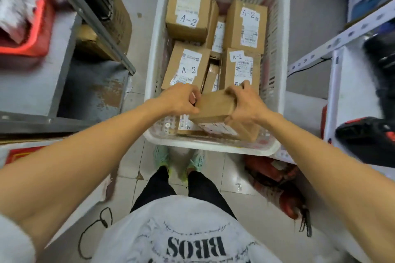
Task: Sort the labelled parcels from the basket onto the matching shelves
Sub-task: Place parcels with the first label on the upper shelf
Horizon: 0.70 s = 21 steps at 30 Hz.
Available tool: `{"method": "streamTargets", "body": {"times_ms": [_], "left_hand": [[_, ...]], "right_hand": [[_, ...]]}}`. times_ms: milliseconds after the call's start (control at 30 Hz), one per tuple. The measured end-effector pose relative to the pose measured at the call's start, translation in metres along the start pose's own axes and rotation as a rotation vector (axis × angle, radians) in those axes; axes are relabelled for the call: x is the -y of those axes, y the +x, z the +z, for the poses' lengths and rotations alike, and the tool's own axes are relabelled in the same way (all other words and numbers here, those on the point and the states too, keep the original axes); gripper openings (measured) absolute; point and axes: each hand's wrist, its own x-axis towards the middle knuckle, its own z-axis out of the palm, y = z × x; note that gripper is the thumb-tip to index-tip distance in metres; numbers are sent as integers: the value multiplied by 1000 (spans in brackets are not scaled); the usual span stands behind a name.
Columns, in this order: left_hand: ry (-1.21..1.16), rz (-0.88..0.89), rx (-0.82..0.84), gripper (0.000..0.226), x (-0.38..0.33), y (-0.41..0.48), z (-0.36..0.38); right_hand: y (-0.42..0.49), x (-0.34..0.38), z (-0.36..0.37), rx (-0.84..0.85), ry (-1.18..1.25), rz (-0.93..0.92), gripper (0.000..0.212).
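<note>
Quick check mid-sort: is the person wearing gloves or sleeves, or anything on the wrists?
No gloves: the left hand and right hand are bare, and no watch or wristband shows. Both forearms are uncovered. A pale sleeve shows at the left upper arm, matching the white shirt with black printed lettering. Any sleeve on the right arm is out of frame.

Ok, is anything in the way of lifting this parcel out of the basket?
Nothing visible. The left hand and right hand both grip the parcel over the near end of the basket, nothing above it.
</note>
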Motion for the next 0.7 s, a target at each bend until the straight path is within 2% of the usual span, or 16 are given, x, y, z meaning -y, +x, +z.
{"method": "streamTargets", "body": {"times_ms": [100,267,433,600,700], "left_hand": [[38,65,-47,40,-18,-7,-33],[67,178,-176,40,-50,-26,-92],[68,253,-358,49,-72,-43,-135],[148,325,-428,56,-97,-65,-163],[214,391,-306,88,-117,-74,-168]], "right_hand": [[-10,7,-46,-4,173,38,93],[-46,14,-106,-152,538,51,74],[-68,16,-142,-294,825,35,74],[-79,36,-169,-412,780,-73,81],[-80,59,-191,-387,647,-173,90]]}}
